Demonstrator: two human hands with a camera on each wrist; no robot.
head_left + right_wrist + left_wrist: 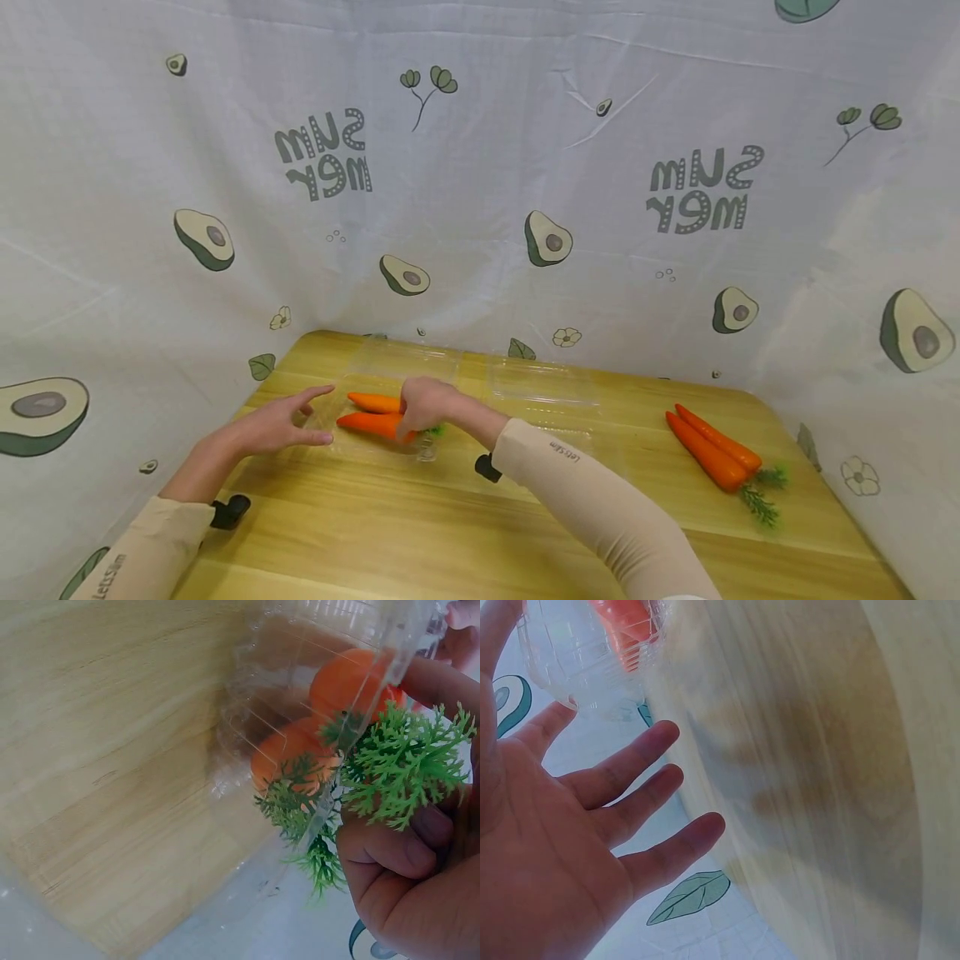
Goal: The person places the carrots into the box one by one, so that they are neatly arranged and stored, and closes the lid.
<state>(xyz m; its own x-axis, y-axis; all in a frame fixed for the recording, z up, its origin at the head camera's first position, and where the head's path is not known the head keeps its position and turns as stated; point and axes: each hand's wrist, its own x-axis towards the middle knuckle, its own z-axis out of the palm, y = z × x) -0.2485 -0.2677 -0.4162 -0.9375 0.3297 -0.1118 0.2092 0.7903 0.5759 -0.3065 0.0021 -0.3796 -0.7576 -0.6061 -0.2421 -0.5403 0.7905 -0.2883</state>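
Observation:
Two orange carrots [375, 425] with green leafy tops lie side by side in a clear plastic box [345, 450], their tips pointing left. From above, my right hand [427, 404] grips the thick end of a carrot. The right wrist view shows the leafy tops [405, 761] spilling over the box edge beside my curled fingers [397, 855]. Spread out at the box's left side, my left hand [281, 423] has its thumb and forefinger by the plastic. Its other fingers [664, 851] are straight and hold nothing.
A second clear plastic box [547, 383] stands open to the right, partly behind my right forearm. Two more carrots [712, 450] lie at the right of the wooden table [360, 533]. A printed curtain [480, 167] encloses the table's back and sides.

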